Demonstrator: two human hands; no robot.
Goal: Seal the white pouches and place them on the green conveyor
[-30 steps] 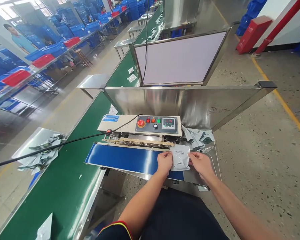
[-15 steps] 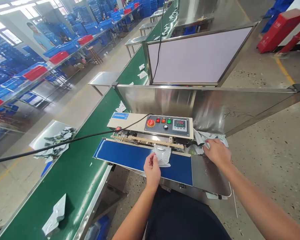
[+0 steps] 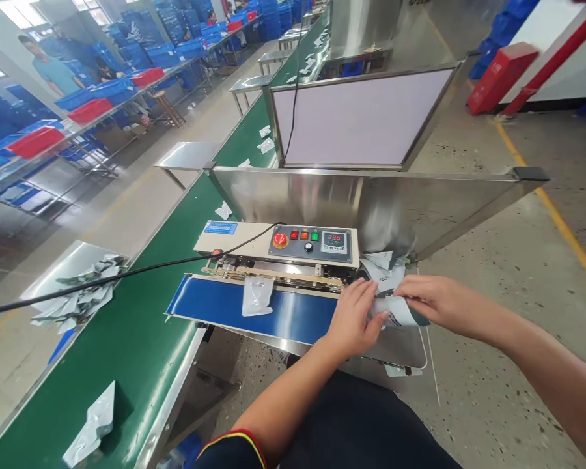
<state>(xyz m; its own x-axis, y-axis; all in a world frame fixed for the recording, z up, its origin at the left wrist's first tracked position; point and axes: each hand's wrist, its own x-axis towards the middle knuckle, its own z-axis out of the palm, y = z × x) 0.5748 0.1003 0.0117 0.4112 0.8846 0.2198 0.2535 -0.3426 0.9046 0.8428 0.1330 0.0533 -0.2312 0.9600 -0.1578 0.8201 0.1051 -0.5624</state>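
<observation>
At the right end of the band sealer [image 3: 244,242], a white and grey pouch [image 3: 398,311] is held between my two hands. My right hand [image 3: 432,299] is closed on its right side, fingers over the upper edge. The fingers and thumb of my left hand [image 3: 354,319] are closed round its left end, partly covering it. More flat pouches [image 3: 383,270] lie just behind, by the metal panel. A whitish pouch [image 3: 258,296] hangs from the sealer's band over the blue belt [image 3: 293,316], with neither hand on it.
A green conveyor [image 3: 161,352] runs along the left, carrying a silvery pouch [image 3: 90,423]. Pouches are heaped on a side table [image 3: 73,251]. A black cable [image 3: 141,270] crosses to the sealer. A metal panel [image 3: 312,195] stands behind it. A person [image 3: 56,71] stands beyond.
My left hand has left the pouch at the sealer and moved right to the other pouch. That first pouch has shifted left along the band. My right hand has drawn a pouch towards me.
</observation>
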